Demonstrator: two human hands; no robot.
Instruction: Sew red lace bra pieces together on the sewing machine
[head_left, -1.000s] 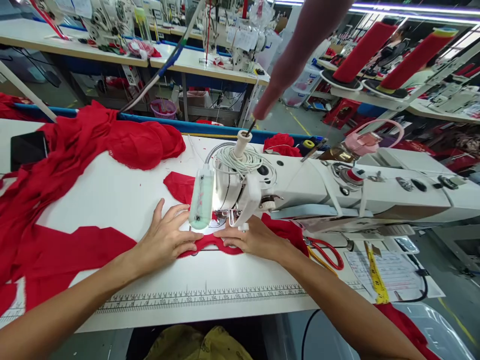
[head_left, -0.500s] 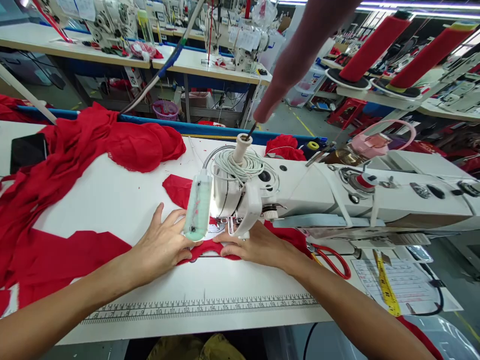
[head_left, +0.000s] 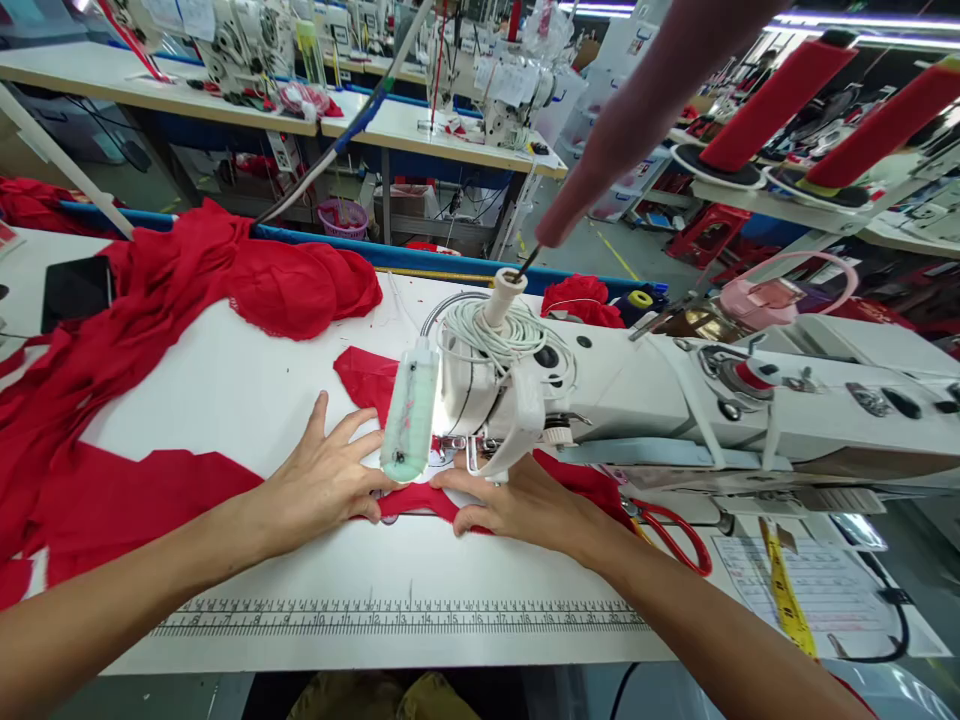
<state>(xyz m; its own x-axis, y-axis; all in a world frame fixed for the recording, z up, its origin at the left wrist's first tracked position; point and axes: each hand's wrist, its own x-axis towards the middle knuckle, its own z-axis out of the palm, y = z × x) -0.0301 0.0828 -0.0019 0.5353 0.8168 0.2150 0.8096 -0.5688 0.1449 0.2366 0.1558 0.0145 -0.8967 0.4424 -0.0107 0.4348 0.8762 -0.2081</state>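
Observation:
A white sewing machine (head_left: 675,400) stands on the white table (head_left: 225,390). A small red fabric piece (head_left: 420,500) lies under its presser foot (head_left: 454,447). My left hand (head_left: 322,480) lies flat on the table left of the needle, fingers spread, fingertips on the fabric's left edge. My right hand (head_left: 517,500) presses flat on the fabric just in front of the foot, fingers stretched out. A pale green lamp (head_left: 409,420) hangs over the needle area and hides part of the fabric.
A heap of red cloth (head_left: 187,290) covers the table's left and back. Red-handled scissors (head_left: 671,530), a yellow tape measure (head_left: 784,590) and a paper sheet (head_left: 795,580) lie at the right. A dark phone (head_left: 75,290) is far left. Red thread cones (head_left: 780,100) stand behind.
Both hands have drawn slightly toward me with the fabric piece; my right fingers have curled a little. The view has shifted a little downward.

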